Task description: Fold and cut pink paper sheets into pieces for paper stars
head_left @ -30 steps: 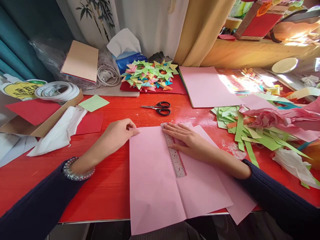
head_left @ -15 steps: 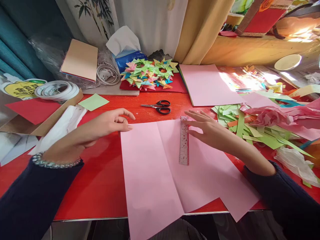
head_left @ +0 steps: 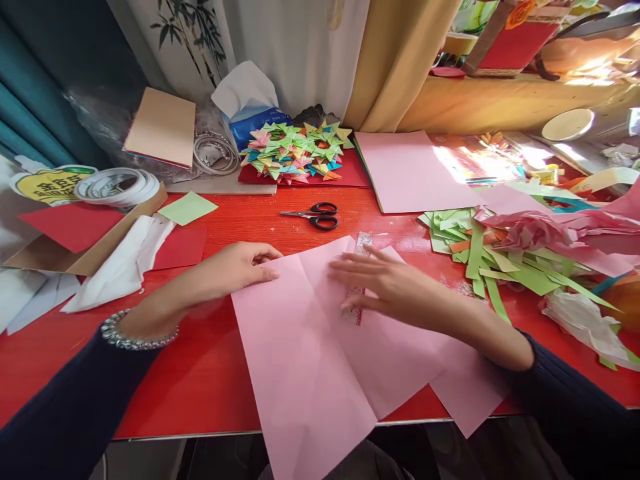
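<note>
A large sheet of pink paper (head_left: 300, 367) with a lengthwise crease lies in front of me, its lower end hanging past the table's front edge. At its upper left corner my left hand (head_left: 237, 270) pinches the sheet between thumb and fingers. My right hand (head_left: 400, 287) is open, fingers spread and slightly blurred, over the sheet's upper right part. Partly hidden under those fingers is a clear ruler (head_left: 364, 241). Another pink sheet (head_left: 470, 393) shows beneath, to the right. Black-handled scissors (head_left: 320, 217) lie beyond the papers.
Green paper strips (head_left: 520, 267) and crumpled pink paper heap at the right. At the back sit folded-paper star rings (head_left: 297, 152) and a pink paper stack (head_left: 420, 170). Rolls of white tape (head_left: 117, 185) rest on a cardboard box at left, near a green square (head_left: 189, 209).
My left hand has closed on the sheet's upper left corner. The right hand has moved left, across the ruler. The creased sheet has shifted, showing more of the sheet below.
</note>
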A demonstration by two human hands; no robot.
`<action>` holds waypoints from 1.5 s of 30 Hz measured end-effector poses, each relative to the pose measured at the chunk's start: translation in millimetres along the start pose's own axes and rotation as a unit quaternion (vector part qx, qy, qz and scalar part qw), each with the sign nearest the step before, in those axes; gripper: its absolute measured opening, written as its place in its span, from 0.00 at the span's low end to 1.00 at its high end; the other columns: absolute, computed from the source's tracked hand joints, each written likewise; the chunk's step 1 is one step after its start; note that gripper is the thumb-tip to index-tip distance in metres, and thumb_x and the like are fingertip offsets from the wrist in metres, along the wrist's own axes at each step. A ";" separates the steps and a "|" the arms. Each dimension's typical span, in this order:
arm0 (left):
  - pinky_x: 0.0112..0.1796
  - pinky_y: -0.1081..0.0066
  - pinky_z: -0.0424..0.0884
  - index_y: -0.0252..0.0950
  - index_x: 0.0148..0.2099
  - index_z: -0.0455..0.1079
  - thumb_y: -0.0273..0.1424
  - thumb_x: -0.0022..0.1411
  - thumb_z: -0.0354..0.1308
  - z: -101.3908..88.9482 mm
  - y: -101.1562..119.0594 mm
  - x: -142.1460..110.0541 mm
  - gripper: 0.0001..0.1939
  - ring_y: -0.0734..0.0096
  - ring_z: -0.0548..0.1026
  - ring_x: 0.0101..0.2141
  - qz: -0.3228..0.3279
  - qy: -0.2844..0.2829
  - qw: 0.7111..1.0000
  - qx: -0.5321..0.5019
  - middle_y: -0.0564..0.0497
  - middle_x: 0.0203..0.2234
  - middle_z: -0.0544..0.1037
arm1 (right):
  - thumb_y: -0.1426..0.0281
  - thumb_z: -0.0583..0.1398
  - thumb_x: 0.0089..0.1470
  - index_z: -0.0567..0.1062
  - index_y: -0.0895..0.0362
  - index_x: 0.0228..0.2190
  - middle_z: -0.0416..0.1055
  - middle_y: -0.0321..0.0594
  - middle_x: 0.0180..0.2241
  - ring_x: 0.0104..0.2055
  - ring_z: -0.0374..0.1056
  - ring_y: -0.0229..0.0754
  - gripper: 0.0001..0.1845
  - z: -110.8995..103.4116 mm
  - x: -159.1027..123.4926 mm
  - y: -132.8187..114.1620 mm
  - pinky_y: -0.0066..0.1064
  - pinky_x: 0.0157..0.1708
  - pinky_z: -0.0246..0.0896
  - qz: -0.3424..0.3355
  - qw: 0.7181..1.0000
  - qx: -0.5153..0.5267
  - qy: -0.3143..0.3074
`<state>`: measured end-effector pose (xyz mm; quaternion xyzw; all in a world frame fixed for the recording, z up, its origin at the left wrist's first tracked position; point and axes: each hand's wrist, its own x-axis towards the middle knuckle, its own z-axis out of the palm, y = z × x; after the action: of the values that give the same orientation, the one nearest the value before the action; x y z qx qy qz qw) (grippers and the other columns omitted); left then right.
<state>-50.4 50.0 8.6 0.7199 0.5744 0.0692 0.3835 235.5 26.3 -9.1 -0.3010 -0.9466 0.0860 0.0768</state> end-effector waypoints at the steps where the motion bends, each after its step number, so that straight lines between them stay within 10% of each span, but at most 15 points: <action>1: 0.40 0.71 0.69 0.40 0.45 0.73 0.43 0.54 0.57 1.2 4.7 -1.7 0.18 0.64 0.75 0.41 0.009 0.000 1.000 -0.010 0.53 0.42 0.78 | 0.62 0.52 0.63 0.75 0.57 0.47 0.73 0.44 0.50 0.56 0.65 0.49 0.18 -6.3 -0.5 2.6 0.51 0.62 0.47 0.028 0.999 -0.020 0.032; 5: 0.34 0.74 0.68 0.42 0.40 0.74 0.42 0.57 0.57 -1.4 20.1 -9.2 0.13 0.69 0.75 0.36 0.042 -0.017 0.999 -0.023 0.57 0.35 0.78 | 0.65 0.57 0.60 0.73 0.61 0.50 0.72 0.47 0.51 0.54 0.67 0.48 0.19 -26.5 10.5 3.1 0.46 0.59 0.55 0.118 0.981 0.006 0.151; 10: 0.29 0.75 0.65 0.42 0.38 0.74 0.42 0.57 0.57 -6.2 23.6 -11.9 0.11 0.71 0.73 0.31 0.050 -0.071 0.995 -0.037 0.58 0.31 0.78 | 0.70 0.59 0.57 0.76 0.56 0.45 0.75 0.40 0.46 0.47 0.70 0.44 0.14 -31.5 45.2 -4.3 0.35 0.46 0.64 0.105 0.978 0.178 0.018; 17: 0.42 0.67 0.62 0.41 0.41 0.73 0.44 0.61 0.55 9.1 26.8 -5.2 0.14 0.64 0.71 0.42 0.126 0.070 0.980 0.136 0.54 0.38 0.77 | 0.76 0.57 0.55 0.79 0.58 0.34 0.77 0.37 0.33 0.34 0.69 0.37 0.10 -24.4 63.7 -2.3 0.27 0.33 0.59 0.144 0.962 0.229 -0.030; 45: 0.36 0.67 0.56 0.37 0.34 0.73 0.34 0.63 0.57 31.9 42.0 -13.9 0.08 0.70 0.68 0.33 0.226 0.225 0.935 0.156 0.54 0.29 0.78 | 0.66 0.58 0.56 0.78 0.60 0.31 0.76 0.38 0.31 0.34 0.69 0.39 0.11 -12.5 63.5 -2.6 0.28 0.33 0.59 0.122 0.935 0.332 0.033</action>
<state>-5.2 20.8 17.6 0.8467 0.4718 0.2238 0.1018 185.2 62.7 9.6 -0.3740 -0.8173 0.3938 0.1922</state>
